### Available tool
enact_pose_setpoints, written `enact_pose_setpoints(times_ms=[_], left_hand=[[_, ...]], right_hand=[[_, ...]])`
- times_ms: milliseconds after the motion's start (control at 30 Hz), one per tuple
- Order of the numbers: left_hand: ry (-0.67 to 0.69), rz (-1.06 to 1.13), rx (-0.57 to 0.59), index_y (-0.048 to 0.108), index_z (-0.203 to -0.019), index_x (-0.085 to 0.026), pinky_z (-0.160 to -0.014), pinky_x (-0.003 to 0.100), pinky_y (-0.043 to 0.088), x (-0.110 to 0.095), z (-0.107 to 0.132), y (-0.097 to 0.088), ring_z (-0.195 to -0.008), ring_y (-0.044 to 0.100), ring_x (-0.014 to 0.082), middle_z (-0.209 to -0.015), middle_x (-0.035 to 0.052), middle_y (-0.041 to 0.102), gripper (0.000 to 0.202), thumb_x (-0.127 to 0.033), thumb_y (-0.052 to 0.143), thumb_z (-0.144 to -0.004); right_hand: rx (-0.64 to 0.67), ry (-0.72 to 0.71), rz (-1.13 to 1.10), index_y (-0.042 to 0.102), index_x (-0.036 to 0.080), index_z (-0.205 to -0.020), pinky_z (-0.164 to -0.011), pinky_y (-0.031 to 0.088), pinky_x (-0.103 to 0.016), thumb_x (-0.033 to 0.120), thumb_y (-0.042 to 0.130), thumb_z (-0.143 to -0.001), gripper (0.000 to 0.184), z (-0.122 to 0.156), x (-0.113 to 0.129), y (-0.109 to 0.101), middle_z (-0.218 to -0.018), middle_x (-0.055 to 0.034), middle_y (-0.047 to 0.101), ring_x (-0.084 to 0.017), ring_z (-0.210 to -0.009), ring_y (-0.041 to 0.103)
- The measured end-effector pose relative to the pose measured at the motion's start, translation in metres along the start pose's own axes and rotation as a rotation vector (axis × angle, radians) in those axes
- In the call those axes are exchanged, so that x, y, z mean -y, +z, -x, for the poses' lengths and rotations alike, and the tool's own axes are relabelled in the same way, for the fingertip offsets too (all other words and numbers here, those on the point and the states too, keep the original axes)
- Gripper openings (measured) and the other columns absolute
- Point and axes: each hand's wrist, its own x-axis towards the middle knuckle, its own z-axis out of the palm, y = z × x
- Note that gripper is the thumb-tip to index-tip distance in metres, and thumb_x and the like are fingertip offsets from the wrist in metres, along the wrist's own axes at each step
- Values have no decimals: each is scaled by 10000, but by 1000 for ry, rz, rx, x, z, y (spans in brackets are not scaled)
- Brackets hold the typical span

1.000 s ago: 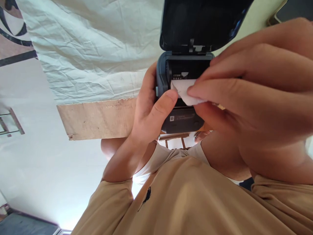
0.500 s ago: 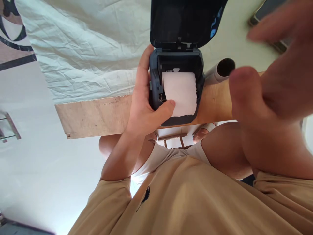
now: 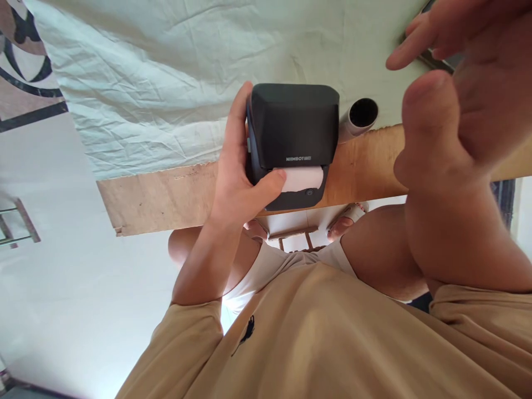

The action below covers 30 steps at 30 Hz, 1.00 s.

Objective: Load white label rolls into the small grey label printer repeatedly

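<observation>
A black label printer (image 3: 296,124) marked NIIMBOT stands at the front of the table with its lid down. White label paper (image 3: 305,178) sticks out of the slot at its front. My left hand (image 3: 243,185) grips the printer's left side, and its thumb presses on the left end of the paper. Off to the right, my right hand (image 3: 469,94) is raised in the air, fingers apart, holding nothing. Between the printer and that hand stands a white tube (image 3: 358,119) with a dark hollow top.
A pale green cloth (image 3: 174,83) covers the wooden table (image 3: 162,199), leaving its front edge bare. Behind my right hand, a dark flat object (image 3: 436,60) shows in part at the far right. My legs are under the front edge.
The printer's lid has swung from upright to down, hiding the roll compartment. My right hand has shifted slightly and spread out. My left hand keeps its hold on printer and paper.
</observation>
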Motion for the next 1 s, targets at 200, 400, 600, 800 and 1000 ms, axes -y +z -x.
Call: enact_pose_setpoints(times_ms=[200,400,600,800,1000], left_hand=[[-151,56,-262,559,-1645,-397,-1310,518,575,-44,-8,50,-1666,556,409,-1353,32,814,907,-628,939,-854],[-191,15,-271,601,-1607,-408,-1304,515,598,-91,-16,86,-1656,587,395,-1302,32,830,793,-644,893,-909],[-231,-13,-272,630,-1570,-420,-1266,508,630,-109,-20,95,-1610,640,386,-1272,34,837,737,-660,882,-920],[-290,-61,-275,660,-1522,-430,-1212,497,665,-118,-20,100,-1546,698,377,-1233,35,843,678,-677,872,-927],[-325,-94,-282,688,-1469,-437,-1160,486,692,-113,-14,98,-1480,746,367,-1194,36,846,622,-699,862,-932]], right_hand=[[-90,-319,144,825,195,-1237,-1004,587,-406,672,634,-1086,536,2,-20,7,-1187,-104,773,-217,-1168,733],[93,-143,209,773,244,-1246,-978,643,-383,732,649,-1067,535,6,-32,8,-1252,-127,739,-241,-1304,710],[180,-160,258,778,266,-1234,-928,615,-339,520,797,-1001,346,7,-43,5,-1187,-103,762,-179,-1110,700],[118,-215,314,693,258,-1437,-968,595,-285,251,828,-870,583,3,-53,-3,-1320,-55,751,-130,-1085,712],[26,-94,423,631,232,-1579,-1008,561,-335,174,777,-841,754,0,-61,-8,-1406,-74,721,-149,-1079,704]])
